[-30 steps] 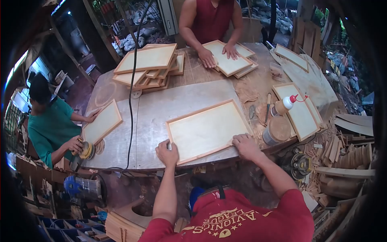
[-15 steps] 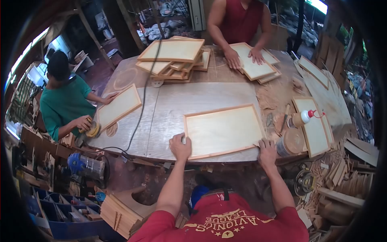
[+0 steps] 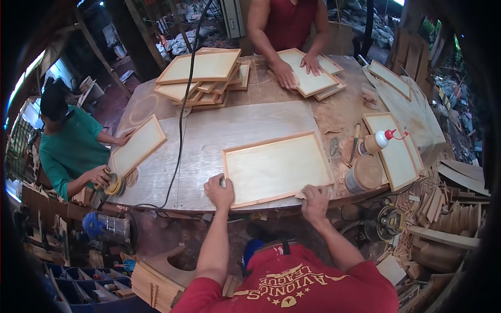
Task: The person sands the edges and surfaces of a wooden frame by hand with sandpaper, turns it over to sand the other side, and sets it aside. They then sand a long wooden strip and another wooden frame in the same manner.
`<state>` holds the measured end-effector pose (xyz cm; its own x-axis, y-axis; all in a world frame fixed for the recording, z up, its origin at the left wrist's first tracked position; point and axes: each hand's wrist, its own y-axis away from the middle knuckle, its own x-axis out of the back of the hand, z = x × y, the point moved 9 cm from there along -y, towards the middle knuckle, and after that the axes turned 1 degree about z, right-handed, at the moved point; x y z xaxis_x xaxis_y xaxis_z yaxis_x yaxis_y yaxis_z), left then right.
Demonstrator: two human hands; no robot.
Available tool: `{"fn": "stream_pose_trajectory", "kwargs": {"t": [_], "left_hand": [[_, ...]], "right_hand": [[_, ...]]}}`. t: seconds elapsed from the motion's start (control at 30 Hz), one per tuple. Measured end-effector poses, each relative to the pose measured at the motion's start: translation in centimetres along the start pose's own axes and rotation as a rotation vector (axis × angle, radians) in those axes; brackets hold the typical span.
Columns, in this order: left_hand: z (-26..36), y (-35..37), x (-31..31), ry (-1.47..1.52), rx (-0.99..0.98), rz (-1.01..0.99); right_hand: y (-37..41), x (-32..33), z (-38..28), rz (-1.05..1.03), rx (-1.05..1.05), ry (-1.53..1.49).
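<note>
A shallow wooden-framed panel (image 3: 276, 169) with a pale flat face lies on the worktable in front of me. My left hand (image 3: 219, 192) is closed around its near left corner, with the thumb up along the side. At the near edge, towards the right corner, my right hand (image 3: 316, 203) is closed on a small pale piece (image 3: 300, 195) that looks like folded sandpaper. Most of that piece is hidden under the fingers. The hand presses against the frame's edge strip.
Framed panels (image 3: 201, 68) are stacked at the back left. A glue bottle (image 3: 378, 141), a round tub (image 3: 365, 175) and a brush (image 3: 355, 141) stand or lie right. A co-worker holds a sander (image 3: 114, 183) at left; another person's hands (image 3: 284, 74) rest on panels opposite. A cable (image 3: 181, 125) crosses the table.
My right hand has slid left along the near edge from the right corner, and the small pale piece shows now. My left hand keeps its corner. The whole view has shifted somewhat.
</note>
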<state>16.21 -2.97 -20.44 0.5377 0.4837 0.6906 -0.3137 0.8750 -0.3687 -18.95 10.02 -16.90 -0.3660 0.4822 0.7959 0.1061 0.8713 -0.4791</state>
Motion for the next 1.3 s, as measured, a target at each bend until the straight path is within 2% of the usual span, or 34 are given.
{"fn": "stream_pose_trajectory", "kwargs": {"t": [0.1, 0.23, 0.33, 0.4, 0.43, 0.53, 0.57, 0.6, 0.67, 0.73, 0.8, 0.87, 0.9, 0.93, 1.0, 1.03, 1.1, 1.17, 1.2, 1.23, 1.3], "left_hand": [[-0.1, 0.1, -0.1, -0.009, 0.006, -0.024], [-0.1, 0.1, -0.2, -0.03, 0.007, -0.026], [0.0, 0.1, -0.1, -0.009, -0.007, -0.019], [0.2, -0.2, -0.4, -0.001, -0.013, -0.026], [0.1, -0.3, -0.4, -0.002, -0.024, -0.022], [0.1, 0.0, -0.4, -0.009, -0.012, -0.041], [0.0, 0.1, -0.3, -0.012, 0.001, -0.055], [-0.2, 0.0, -0.5, -0.011, 0.017, -0.061], [-0.4, 0.0, -0.6, -0.018, 0.015, -0.053], [-0.3, 0.0, -0.5, -0.017, 0.031, -0.065], [-0.7, 0.0, -0.9, -0.019, 0.003, -0.046], [-1.3, -0.3, -1.0, -0.028, -0.001, -0.083], [-1.2, -0.3, -1.1, -0.022, 0.019, -0.111], [-0.8, -0.3, -1.1, -0.019, 0.021, -0.112], [-0.6, 0.3, -0.7, -0.021, 0.048, -0.11], [-0.3, 0.1, -0.7, -0.022, 0.06, -0.108], [-0.4, 0.0, -0.6, -0.003, 0.086, -0.085], [-1.0, 0.0, -0.9, -0.01, 0.09, -0.095], [-1.0, 0.0, -1.2, -0.01, 0.093, -0.099], [-0.8, -0.3, -1.4, 0.002, 0.079, -0.097], [-1.4, -0.2, -1.2, 0.008, 0.063, -0.105]], "right_hand": [[0.3, 0.3, 1.9, -0.028, 0.156, -0.008], [0.9, 1.5, 6.3, 0.017, 0.081, 0.172], [2.7, -1.2, 1.5, 0.078, 0.065, 0.177], [2.1, -1.4, -2.9, 0.027, 0.094, 0.076], [2.2, -1.8, -2.3, -0.033, 0.103, 0.07], [2.0, -0.4, 3.1, -0.022, 0.051, 0.148], [1.6, 0.6, 5.3, -0.037, -0.023, 0.225], [1.3, 0.8, 5.5, -0.004, -0.028, 0.255], [2.0, -0.1, 3.9, 0.052, -0.045, 0.3], [3.3, -3.6, -0.1, 0.066, 0.035, 0.106], [2.6, -3.8, -3.7, -0.094, 0.058, 0.091], [3.1, -3.9, -1.4, -0.152, 0.078, 0.131], [3.2, -3.0, 1.5, -0.145, -0.009, 0.15], [2.8, -2.0, 4.1, -0.13, -0.077, 0.179], [1.6, 0.8, 4.3, -0.036, -0.04, 0.32], [1.0, 1.7, 3.9, 0.033, -0.017, 0.386], [2.9, -3.3, 0.9, -0.015, -0.011, 0.121], [3.6, -6.4, -6.5, -0.058, 0.042, -0.041], [3.2, -7.5, -9.8, -0.108, 0.122, -0.102], [2.7, -8.1, -12.3, -0.306, 0.163, -0.04], [2.7, -7.5, -11.0, -0.263, 0.195, -0.022]]}}
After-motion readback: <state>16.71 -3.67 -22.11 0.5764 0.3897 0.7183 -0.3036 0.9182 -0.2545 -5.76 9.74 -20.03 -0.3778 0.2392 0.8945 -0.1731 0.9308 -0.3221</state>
